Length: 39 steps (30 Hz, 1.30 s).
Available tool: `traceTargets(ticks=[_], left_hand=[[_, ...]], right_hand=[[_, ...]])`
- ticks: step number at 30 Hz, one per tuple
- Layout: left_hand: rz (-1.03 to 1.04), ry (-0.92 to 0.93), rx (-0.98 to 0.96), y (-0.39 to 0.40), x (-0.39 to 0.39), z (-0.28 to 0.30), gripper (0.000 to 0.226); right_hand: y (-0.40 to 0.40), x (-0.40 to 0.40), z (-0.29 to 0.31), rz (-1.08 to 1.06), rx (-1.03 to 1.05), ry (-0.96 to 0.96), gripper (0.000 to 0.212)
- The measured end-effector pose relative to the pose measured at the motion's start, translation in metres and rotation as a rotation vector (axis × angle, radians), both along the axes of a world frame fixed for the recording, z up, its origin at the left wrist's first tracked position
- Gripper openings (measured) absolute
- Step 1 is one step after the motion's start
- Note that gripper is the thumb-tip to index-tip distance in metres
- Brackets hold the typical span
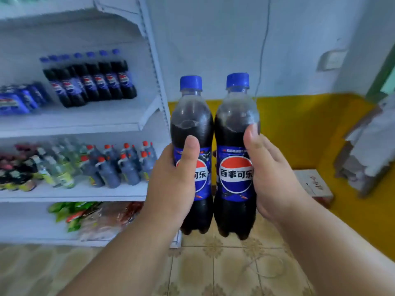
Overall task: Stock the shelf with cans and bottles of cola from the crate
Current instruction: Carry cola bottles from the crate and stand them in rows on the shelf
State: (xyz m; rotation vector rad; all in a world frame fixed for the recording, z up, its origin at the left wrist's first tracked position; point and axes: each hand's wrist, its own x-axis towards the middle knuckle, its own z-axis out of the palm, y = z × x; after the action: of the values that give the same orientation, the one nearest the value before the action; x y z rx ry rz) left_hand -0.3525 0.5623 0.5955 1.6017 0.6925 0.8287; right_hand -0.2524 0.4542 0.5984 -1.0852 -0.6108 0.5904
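Note:
I hold two cola bottles upright, side by side and touching, in front of me. My left hand [171, 184] grips the left bottle [192, 118] around its blue label. My right hand [271, 180] grips the right bottle [235, 129] the same way. Both have blue caps and dark cola. To the left stands the white shelf unit [89, 122]; its middle shelf carries a row of several cola bottles [96, 82] and blue cola cans [19, 99] at the far left. The crate is out of view.
The shelf below holds red-capped bottles [126, 165] and other drinks [42, 171]; the bottom shelf has snack bags [85, 216]. A cardboard box [314, 184] sits on the tiled floor by the yellow-and-white wall. A covered piece of furniture [369, 146] stands at the right.

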Motion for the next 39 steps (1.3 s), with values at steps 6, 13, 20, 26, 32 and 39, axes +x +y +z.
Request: traceTargets(ticks=[6, 13, 20, 26, 32, 39], left_hand=[[0.176, 0.018, 0.026, 0.13, -0.124, 0.01, 0.047], [0.179, -0.035, -0.033, 0.224, -0.179, 0.014, 0.047], [0.301, -0.098, -0.063, 0.296, -0.143, 0.007, 0.048], [0.367, -0.141, 0.025, 0.365, -0.091, 0.018, 0.032], [0.438, -0.167, 0.009, 0.434, -0.043, 0.03, 0.047], [0.507, -0.158, 0.136, 0.521, 0.002, 0.025, 0.06]], right_hand=[[0.15, -0.097, 0.005, 0.269, 0.009, -0.002, 0.057], [0.261, -0.145, 0.005, 0.245, -0.034, -0.011, 0.064], [0.349, -0.113, 0.003, 0.271, -0.049, -0.075, 0.063], [0.435, -0.056, 0.013, 0.301, -0.058, -0.195, 0.054], [0.502, -0.013, 0.017, 0.281, -0.019, -0.233, 0.044], [0.575, 0.015, 0.019, 0.173, -0.046, -0.239, 0.055]])
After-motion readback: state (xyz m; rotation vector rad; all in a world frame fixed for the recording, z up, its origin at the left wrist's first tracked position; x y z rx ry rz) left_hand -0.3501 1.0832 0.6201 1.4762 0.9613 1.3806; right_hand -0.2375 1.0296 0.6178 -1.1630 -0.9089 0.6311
